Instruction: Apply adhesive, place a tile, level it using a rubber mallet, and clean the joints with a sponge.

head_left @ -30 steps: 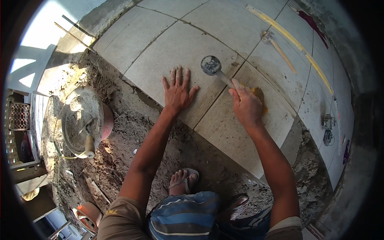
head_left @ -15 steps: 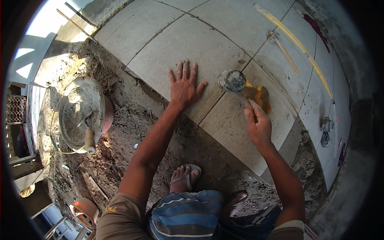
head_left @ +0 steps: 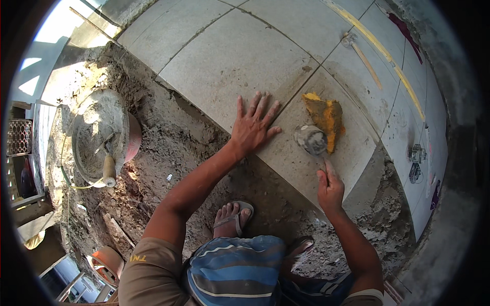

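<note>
My right hand (head_left: 331,188) is wrapped round the handle of a mallet (head_left: 311,140), whose round, cement-smeared head is over the nearest grey floor tile (head_left: 293,166). Whether the head touches the tile, I cannot tell. Fingers spread, my left hand (head_left: 254,126) rests on the tiling by the joint between this tile and the one to its left. Just beyond the mallet head lies a muddy orange-yellow sponge (head_left: 326,118), irregular in shape.
At left, a bucket (head_left: 133,137) of mortar carries a wooden-handled trowel (head_left: 109,171). Wet, rough mortar (head_left: 168,148) borders the tiles. Another hammer (head_left: 365,61), a long yellow strip (head_left: 372,46) and a small levelling device (head_left: 416,155) lie on the right-hand tiles. An orange hard hat (head_left: 108,262) sits lower left.
The mallet has come nearer to me, uncovering more of the sponge. My left hand has shifted right and nearer along the tiles, still spread flat.
</note>
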Tool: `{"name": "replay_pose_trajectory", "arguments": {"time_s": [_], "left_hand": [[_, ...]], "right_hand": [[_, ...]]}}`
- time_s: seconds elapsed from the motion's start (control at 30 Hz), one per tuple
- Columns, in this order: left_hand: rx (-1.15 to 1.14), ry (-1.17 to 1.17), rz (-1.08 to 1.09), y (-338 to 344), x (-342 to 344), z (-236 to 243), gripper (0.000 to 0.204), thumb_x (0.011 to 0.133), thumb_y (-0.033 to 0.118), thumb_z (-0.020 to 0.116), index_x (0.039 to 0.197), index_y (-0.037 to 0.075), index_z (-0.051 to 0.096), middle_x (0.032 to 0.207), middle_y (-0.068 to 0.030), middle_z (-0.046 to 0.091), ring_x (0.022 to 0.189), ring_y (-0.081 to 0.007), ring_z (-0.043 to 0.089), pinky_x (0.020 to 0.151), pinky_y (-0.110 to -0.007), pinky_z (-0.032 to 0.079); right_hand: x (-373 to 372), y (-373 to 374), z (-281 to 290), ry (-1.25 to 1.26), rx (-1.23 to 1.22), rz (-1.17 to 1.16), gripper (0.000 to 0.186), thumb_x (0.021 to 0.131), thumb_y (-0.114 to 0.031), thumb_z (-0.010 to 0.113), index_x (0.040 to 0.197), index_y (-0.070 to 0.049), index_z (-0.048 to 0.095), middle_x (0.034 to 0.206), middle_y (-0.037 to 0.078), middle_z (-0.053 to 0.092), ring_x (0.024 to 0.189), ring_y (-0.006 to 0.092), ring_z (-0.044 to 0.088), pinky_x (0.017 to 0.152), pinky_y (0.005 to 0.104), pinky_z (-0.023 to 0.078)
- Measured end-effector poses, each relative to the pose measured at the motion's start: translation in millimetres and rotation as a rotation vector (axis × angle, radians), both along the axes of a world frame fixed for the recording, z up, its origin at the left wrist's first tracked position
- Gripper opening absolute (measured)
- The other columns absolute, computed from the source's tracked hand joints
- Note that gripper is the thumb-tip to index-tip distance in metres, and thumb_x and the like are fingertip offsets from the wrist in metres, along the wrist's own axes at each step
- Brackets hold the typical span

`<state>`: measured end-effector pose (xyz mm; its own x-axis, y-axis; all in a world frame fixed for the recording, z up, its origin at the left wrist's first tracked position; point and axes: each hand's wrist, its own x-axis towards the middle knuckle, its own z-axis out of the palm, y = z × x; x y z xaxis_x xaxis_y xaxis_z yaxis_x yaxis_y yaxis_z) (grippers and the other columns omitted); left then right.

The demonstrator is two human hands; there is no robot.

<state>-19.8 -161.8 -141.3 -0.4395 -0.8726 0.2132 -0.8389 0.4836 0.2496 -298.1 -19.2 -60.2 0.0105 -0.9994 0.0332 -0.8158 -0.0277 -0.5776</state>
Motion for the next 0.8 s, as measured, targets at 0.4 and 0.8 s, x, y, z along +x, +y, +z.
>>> {"name": "replay_pose_trajectory", "arguments": {"time_s": [0.4,0.8], "left_hand": [[-0.075,-0.029,0.090,1.8,-4.6,-4.5,0.075,0.104,0.064,0.042,0.164,0.020,0.036,0.168,-0.0155,0.036,0.159,-0.0343,0.027,0.125,-0.070,0.007],[0.102,0.020,-0.090,53.0,-43.4,34.3,0.095,0.101,0.066,0.048,0.163,-0.002,0.027,0.170,-0.0223,0.028,0.161,-0.0376,0.020,0.129,-0.059,0.012]], "right_hand": [[4.0,-5.3,-18.8,0.030,-0.046,0.031,0.038,0.105,-0.027,0.065,0.134,-0.003,0.066,0.107,0.020,0.076,0.092,0.0393,0.075,0.079,0.0458,0.058],[-29.9,-4.4,-9.8,-0.173,0.013,-0.117,0.039,0.106,-0.022,0.065,0.137,0.001,0.066,0.119,0.021,0.075,0.108,0.0316,0.074,0.094,0.0398,0.055]]}}
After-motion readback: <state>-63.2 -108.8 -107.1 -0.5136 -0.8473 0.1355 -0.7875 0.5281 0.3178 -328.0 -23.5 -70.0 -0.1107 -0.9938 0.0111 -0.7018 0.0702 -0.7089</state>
